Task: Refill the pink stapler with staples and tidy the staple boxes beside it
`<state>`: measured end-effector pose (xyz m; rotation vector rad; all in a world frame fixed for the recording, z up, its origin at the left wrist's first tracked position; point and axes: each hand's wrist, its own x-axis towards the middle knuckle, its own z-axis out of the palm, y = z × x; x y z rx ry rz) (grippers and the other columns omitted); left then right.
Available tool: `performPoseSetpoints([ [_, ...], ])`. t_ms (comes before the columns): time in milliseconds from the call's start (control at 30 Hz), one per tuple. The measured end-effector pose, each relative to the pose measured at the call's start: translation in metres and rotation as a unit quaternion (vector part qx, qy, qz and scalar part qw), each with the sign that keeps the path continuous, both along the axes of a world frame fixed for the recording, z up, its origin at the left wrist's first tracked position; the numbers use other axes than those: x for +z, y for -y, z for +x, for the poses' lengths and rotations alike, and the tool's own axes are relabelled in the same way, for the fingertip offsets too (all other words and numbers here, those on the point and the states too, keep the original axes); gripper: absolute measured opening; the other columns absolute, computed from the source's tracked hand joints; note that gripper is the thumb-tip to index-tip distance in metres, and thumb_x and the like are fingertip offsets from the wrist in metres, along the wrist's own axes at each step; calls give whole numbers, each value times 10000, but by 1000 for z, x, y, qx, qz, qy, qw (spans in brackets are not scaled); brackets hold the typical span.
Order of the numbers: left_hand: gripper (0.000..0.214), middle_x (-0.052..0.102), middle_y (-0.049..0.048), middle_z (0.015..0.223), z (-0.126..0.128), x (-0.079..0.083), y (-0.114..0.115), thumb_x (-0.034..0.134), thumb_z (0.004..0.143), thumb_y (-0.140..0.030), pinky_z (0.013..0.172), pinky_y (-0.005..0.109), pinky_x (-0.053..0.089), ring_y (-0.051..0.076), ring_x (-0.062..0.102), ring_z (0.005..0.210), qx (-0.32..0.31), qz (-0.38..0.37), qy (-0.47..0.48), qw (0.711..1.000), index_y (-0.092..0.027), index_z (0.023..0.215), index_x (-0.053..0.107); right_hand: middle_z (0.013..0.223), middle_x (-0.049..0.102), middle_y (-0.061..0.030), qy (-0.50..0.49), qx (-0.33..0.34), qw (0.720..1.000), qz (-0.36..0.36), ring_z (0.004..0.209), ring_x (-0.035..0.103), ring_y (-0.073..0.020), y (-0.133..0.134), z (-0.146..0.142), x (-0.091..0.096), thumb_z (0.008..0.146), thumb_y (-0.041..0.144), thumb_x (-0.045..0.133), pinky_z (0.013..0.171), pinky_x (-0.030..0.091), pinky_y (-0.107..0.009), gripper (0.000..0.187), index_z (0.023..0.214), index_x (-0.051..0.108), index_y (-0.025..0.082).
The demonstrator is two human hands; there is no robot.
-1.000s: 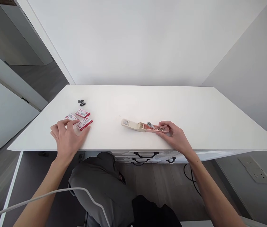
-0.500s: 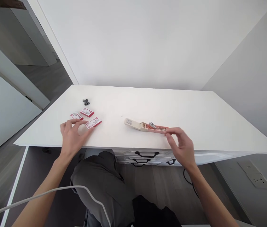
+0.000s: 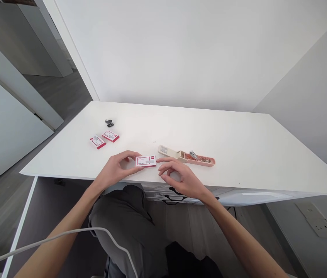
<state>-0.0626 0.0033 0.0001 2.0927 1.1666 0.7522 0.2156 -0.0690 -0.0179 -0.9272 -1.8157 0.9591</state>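
My left hand [image 3: 116,169] pinches a small red and white staple box [image 3: 145,161] between thumb and fingers, just above the front of the white desk [image 3: 238,143]. My right hand [image 3: 177,176] hovers right beside that box with its fingers apart, the index finger pointing at the box's right end and holding nothing. Behind my right hand lies an opened beige and pink stapler [image 3: 185,155] with its metal staple track showing.
Two more red and white staple boxes [image 3: 104,139] lie on the left part of the desk, with a small black clip [image 3: 109,123] behind them. Drawer handles [image 3: 175,196] show under the desk front. A white cable [image 3: 65,235] crosses my lap.
My left hand took one staple box from the left group and carried it right toward the desk's middle. My right hand left the stapler and moved left to meet the box.
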Motion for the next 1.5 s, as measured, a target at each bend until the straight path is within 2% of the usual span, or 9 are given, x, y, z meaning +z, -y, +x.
performPoseSetpoints([
  [300,454,780,34,1202,0,-8,-3,796,858,-601,896,369,544,252,692,1076,-30,8,-6,999,-285,1183,760,1388,708,-77,-41,10,994,-100,1062,760,-213,-5,-2,-1,1008,312,668,900,625,-391,217,1222,688,280],
  [433,470,787,32,1191,3,-9,-1,800,851,-613,981,399,539,254,697,1070,-22,25,-8,999,-292,1191,764,1260,779,-59,-57,-63,988,-127,1133,758,-244,-7,-12,-6,980,376,714,901,638,-391,221,1179,731,279],
  [633,462,776,41,1212,6,-9,1,735,904,-619,966,395,546,242,693,1036,-4,27,-8,1000,-285,1222,746,1080,808,-67,-71,-179,976,-100,956,774,-231,-9,-28,-15,951,414,741,786,663,-367,206,1055,766,239],
  [800,465,771,61,1180,6,-10,2,660,944,-598,852,363,548,240,680,994,30,30,-20,999,-264,1260,727,1024,796,-60,-72,-236,969,-23,894,770,-209,-7,-31,-21,966,372,730,730,684,-342,229,1152,709,240],
  [967,424,773,47,1110,5,-12,4,596,978,-550,833,347,542,230,676,961,45,30,-27,998,-280,1275,732,1042,805,-62,-4,-271,958,89,862,777,-203,-3,-33,-23,1019,323,665,695,696,-340,161,1164,688,257],
  [1067,399,762,39,1032,5,-15,4,565,999,-521,797,340,535,208,657,863,60,35,-31,997,-286,1263,752,1082,811,-71,35,-263,947,182,875,790,-213,-7,-33,-24,1049,281,621,703,705,-363,136,1162,696,272],
  [1167,374,751,46,1001,6,-19,3,562,1003,-474,827,355,543,216,657,880,79,51,-23,995,-280,1242,772,1132,811,-78,67,-224,938,256,1008,794,-239,-13,-33,-25,1059,222,596,775,705,-398,153,1139,705,293],
  [1333,361,763,52,1034,6,-22,2,551,1003,-390,925,384,544,238,664,983,91,76,-19,993,-275,1261,776,1088,818,-59,81,-185,932,301,1128,780,-248,-21,-34,-25,1051,152,588,962,668,-447,209,1152,694,302],
  [1500,339,764,44,1011,6,-24,1,554,1003,-366,888,373,540,233,667,964,97,79,-17,992,-283,1234,787,1121,815,-65,74,-195,937,279,1152,775,-260,-22,-33,-27,1053,179,591,999,652,-478,181,1133,696,303],
])
